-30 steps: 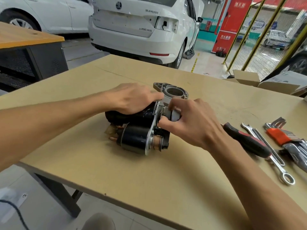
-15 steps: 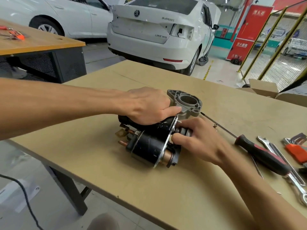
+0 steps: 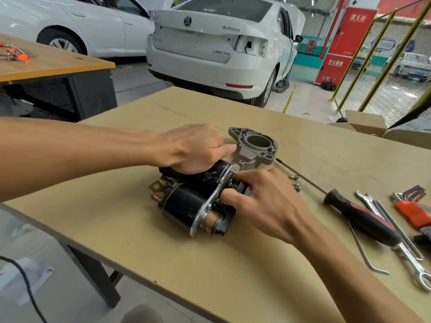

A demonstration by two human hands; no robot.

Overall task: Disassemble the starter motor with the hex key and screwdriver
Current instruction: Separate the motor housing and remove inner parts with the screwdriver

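Head view: our left hand (image 3: 193,149) grips the scuffed black starter motor (image 3: 193,197) on the counter (image 3: 163,241); right hand (image 3: 261,199) fingers pinch its grey end.

A tan board-topped table (image 3: 163,241) in a workshop carries a starter motor (image 3: 198,197) at centre; to its right lie loose bolts (image 3: 294,181), a red-and-black screwdriver (image 3: 359,217), spanners (image 3: 391,231), a hex key (image 3: 363,250) and an orange-handled key set (image 3: 412,210). Cardboard boxes (image 3: 363,123) sit at far right edge.
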